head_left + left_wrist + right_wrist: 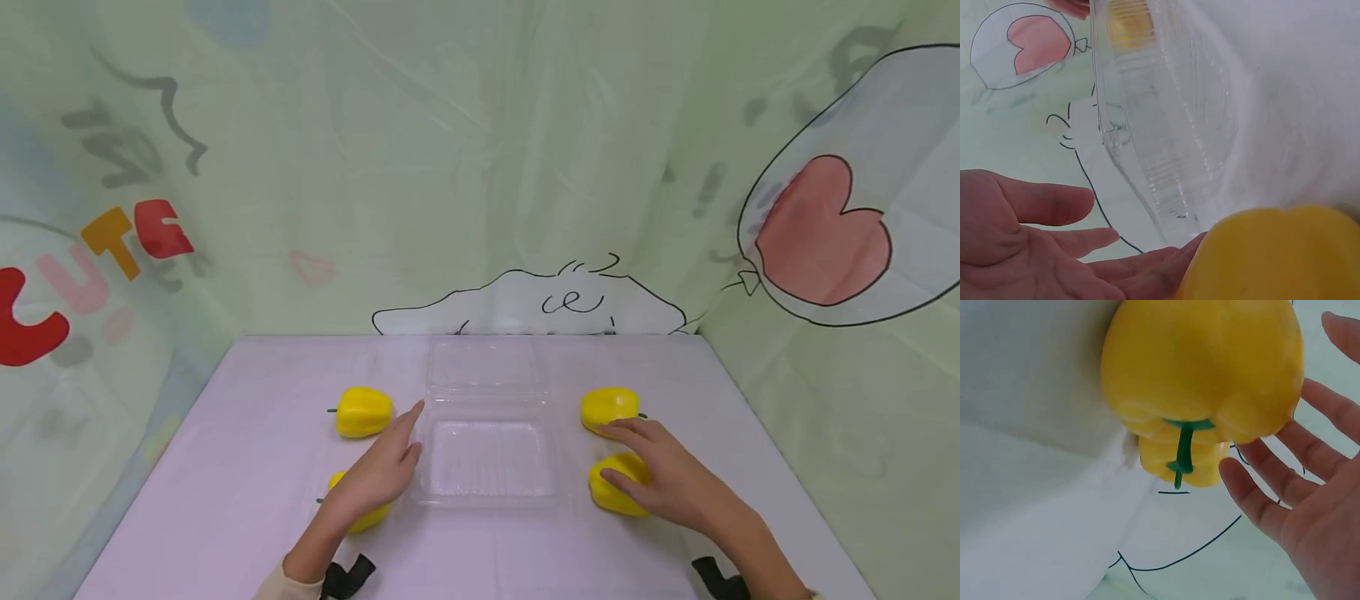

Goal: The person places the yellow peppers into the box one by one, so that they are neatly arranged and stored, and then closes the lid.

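Four is avoided here: several yellow bell peppers lie on the table, two on each side of a clear plastic container. My left hand (382, 468) hovers with extended fingers between the container (487, 458) and the left peppers, over part of the near left pepper (369, 518). The far left pepper (363, 412) lies just beyond it. My right hand (663, 471) is spread above the near right pepper (617, 485), its fingertips by the far right pepper (609, 408). In the right wrist view a large yellow pepper (1204, 362) with a green stem sits beside the relaxed fingers; contact is unclear.
The container's lid (486, 367) lies folded back, away from me. A white table (262, 483) carries everything. Printed curtains (450, 167) stand behind it and on both sides.
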